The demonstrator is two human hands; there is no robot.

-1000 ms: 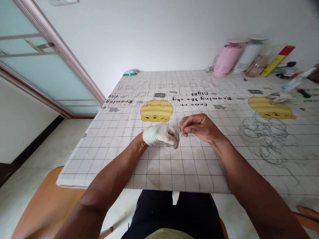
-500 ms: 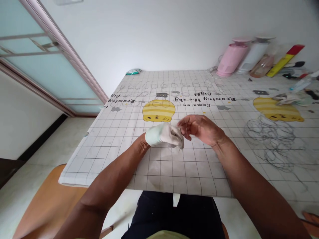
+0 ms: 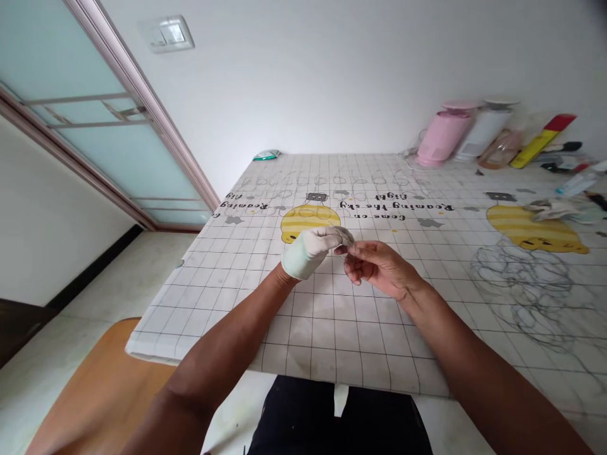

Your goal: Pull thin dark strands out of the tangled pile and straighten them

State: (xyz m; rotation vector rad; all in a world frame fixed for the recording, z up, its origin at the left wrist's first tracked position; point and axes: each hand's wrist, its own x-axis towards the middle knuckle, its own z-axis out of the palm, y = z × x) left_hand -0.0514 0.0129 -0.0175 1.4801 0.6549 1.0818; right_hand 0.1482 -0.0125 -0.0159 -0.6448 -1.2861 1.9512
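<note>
My left hand (image 3: 315, 245) wears a whitish glove with a pale green cuff, and its fingers are bent together over a thin wire. Bare, my right hand (image 3: 379, 265) meets it fingertip to fingertip, its thumb and forefinger pinched on the same wire. Only a fine curved bit of the wire (image 3: 344, 253) shows between the hands; the rest is hidden by the fingers. Farther back on the table lie rows of thin wire rings (image 3: 327, 180). To the right of my right arm spreads a loose tangle of dark wire (image 3: 524, 278).
A checked cloth (image 3: 227, 316) covers the table. At the back right stand a pink cylinder (image 3: 443, 136), a white cylinder (image 3: 484, 133), a bottle (image 3: 500, 148) and a yellow-red box (image 3: 543, 142). Another glove (image 3: 562, 207) lies right. An orange-brown chair (image 3: 104, 379) is at left.
My gloved left hand has turned upward and its fingers have risen to meet the right fingertips. My right hand has closed into a pinch. The camera view has tilted up slightly.
</note>
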